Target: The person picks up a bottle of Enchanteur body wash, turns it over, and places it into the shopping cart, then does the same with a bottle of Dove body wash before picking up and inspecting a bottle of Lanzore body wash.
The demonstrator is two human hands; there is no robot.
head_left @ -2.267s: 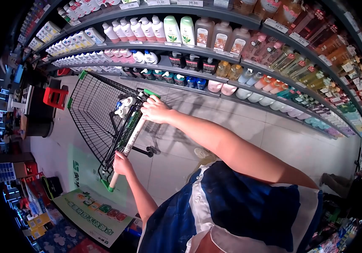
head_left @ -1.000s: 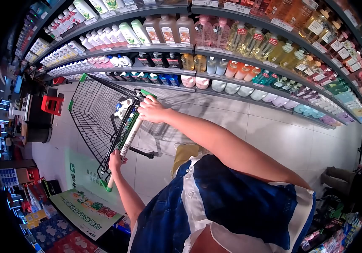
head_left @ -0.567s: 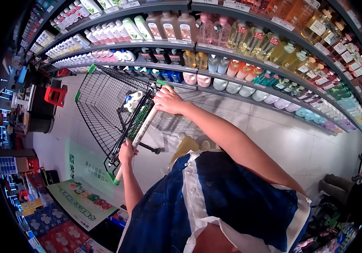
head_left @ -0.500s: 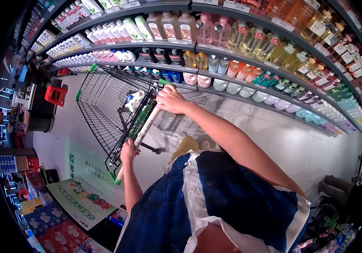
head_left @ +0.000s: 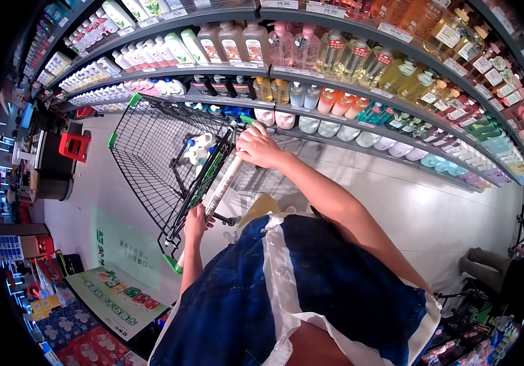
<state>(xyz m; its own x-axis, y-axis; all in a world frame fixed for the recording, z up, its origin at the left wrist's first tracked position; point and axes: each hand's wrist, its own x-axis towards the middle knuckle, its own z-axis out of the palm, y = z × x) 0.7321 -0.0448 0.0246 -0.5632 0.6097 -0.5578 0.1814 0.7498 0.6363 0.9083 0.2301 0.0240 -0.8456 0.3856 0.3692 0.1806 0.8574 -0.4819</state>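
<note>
A black wire shopping cart [head_left: 143, 143] with green corner pieces stands in front of me. Its pale handle bar [head_left: 224, 183] runs diagonally before my body. Near the upper end of the bar, my right hand [head_left: 258, 146] has its fingers wrapped round it. Lower down the bar, my left hand [head_left: 196, 222] grips it too, close to the cart's near corner. White bottles [head_left: 199, 146], one with a blue cap, lie inside the cart by the handle side.
Curved shelves [head_left: 310, 73] of bottles span the top and right. A red stool [head_left: 75, 146] and a counter [head_left: 54, 165] stand left. A green sign [head_left: 115, 296] is at lower left. Another person [head_left: 487, 268] is at the right edge.
The shelves have shifted slightly left in view. Both hands on the handle bar appear a little further right, with the grip kept.
</note>
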